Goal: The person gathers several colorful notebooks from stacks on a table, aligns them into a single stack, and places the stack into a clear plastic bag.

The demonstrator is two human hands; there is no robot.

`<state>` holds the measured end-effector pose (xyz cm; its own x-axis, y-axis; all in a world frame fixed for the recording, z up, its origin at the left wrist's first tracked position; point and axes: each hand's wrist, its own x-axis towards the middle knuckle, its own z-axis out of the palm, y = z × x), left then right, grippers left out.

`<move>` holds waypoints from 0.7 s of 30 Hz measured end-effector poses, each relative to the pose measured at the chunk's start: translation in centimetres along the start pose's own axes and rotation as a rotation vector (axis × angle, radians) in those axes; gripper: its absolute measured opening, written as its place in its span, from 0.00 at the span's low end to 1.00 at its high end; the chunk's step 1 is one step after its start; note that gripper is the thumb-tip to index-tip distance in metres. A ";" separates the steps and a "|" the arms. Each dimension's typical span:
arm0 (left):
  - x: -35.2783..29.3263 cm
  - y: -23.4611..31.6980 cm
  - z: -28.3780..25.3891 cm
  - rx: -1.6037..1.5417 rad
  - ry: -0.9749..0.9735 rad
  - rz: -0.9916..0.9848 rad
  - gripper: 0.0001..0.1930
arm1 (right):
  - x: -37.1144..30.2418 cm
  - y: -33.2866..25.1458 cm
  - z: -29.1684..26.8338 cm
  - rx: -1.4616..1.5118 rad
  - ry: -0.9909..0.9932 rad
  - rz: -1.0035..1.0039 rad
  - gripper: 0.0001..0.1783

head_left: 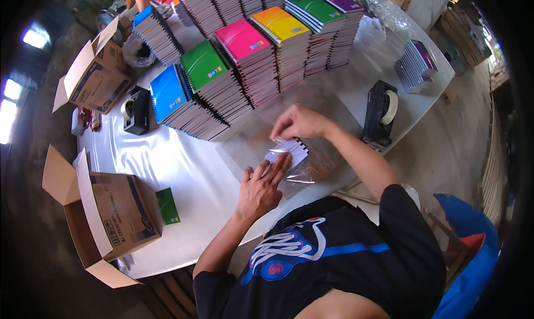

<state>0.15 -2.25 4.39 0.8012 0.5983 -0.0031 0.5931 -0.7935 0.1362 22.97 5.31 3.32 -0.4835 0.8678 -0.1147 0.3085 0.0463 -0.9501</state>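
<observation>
A small stack of white, black-coiled spiral notebooks [299,150] lies near the table's front edge, partly covered by a clear plastic wrapper [303,176]. My left hand [260,190] rests on it with the fingers stretched out flat, pressing on the film. Above the coil edge, my right hand [303,121] is closed in a pinch on the plastic. The fingertips of that hand partly hide the bit of film they grip. Beneath both hands, more clear plastic sheets [245,146] are spread on the table.
Tall stacks of spiral notebooks [245,38] in several colours stand beyond my hands. Tape dispensers sit at left [136,110] and right [379,110]. Open cartons [125,208] line the left side, near a green notebook cover [167,206]. A small notebook pile [414,66] stands far right.
</observation>
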 end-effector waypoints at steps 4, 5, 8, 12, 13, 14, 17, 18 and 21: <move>0.7 -1.0 0.0 -0.162 0.002 0.057 0.43 | -0.3 -1.2 1.2 0.377 0.424 -0.194 0.08; 0.8 -1.2 -0.1 -0.145 -0.004 0.072 0.42 | -1.5 -1.3 0.8 0.518 0.603 -0.177 0.08; 1.4 -1.8 0.2 -0.158 -0.005 0.118 0.41 | -8.5 -0.7 -0.9 0.086 1.132 0.024 0.12; 2.6 -2.3 0.1 -0.206 -0.028 0.160 0.45 | -20.2 7.7 -1.7 -0.642 1.532 0.420 0.17; 2.8 -2.4 0.2 -0.202 -0.040 0.162 0.46 | -22.1 9.3 -1.6 -0.516 1.500 0.596 0.19; 2.6 -2.5 -0.1 -0.188 -0.057 0.158 0.46 | -22.3 9.0 -1.2 -0.372 1.459 0.761 0.22; 2.5 -2.9 0.0 -0.169 -0.100 0.150 0.49 | -20.6 6.7 -0.6 0.357 1.386 0.772 0.21; 2.4 -2.9 -0.1 -0.148 -0.078 0.154 0.49 | -20.3 6.5 -0.9 0.431 1.366 0.769 0.16; 2.3 -3.0 0.0 -0.127 -0.042 0.164 0.50 | -21.4 7.6 -0.7 0.616 1.391 0.504 0.17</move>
<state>0.26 1.52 3.98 0.8903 0.4551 -0.0114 0.4419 -0.8580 0.2619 36.27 -12.59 -1.25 0.7533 0.5025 -0.4243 -0.3303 -0.2688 -0.9048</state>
